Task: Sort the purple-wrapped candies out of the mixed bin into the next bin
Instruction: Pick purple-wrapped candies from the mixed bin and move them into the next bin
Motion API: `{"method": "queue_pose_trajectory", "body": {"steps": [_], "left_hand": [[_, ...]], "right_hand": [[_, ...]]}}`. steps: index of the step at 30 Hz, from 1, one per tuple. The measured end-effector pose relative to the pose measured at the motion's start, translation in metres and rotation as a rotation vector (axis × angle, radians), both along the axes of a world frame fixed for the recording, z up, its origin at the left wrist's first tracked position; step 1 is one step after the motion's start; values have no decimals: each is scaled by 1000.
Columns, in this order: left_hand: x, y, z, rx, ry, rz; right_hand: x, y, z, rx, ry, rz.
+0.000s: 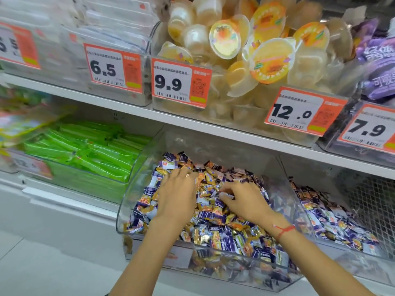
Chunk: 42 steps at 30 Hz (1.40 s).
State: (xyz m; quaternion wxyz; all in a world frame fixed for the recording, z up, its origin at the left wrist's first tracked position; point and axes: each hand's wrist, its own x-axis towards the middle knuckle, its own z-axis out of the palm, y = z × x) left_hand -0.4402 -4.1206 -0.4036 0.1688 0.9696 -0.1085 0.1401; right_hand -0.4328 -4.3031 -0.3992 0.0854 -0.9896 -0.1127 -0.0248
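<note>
A: Where are your hands right now?

B: Both are down in the mixed bin, the clear one in the middle of the lower shelf. Your left hand lies on the heap with its fingers stretched out toward the far side, pressing on the wrappers and gripping nothing that I can see.

A: And the right?

B: Your right hand sits just to the right of it, fingers curled down into the pile. The fingertips close around a pale wrapper, though I cannot tell which candy it is. A red string circles that wrist.

A: Where are the purple-wrapped candies?

B: The purple-wrapped candies lie mixed with orange and gold ones all through the bin, under and around both of your hands. The next bin, on the right, holds a lower layer of similar candies.

A: Anything else around?

B: Green packs fill the bin on the left. On the upper shelf, jelly cups sit behind price tags reading 9.9 and 12.0.
</note>
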Motion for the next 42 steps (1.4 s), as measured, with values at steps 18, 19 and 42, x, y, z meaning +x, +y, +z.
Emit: {"method": "queue_pose_trajectory", "body": {"steps": [18,19,42], "left_hand": [[-24,25,1,-77,-62,-44],[-23,26,1,-138,-70,-52],[-48,-17,21,-842,486,-349]], "right_hand": [[-1,32,1,283,187,-7],[-5,28,5,335,178,-21],[-93,-16,19,536,-314,-108]]}}
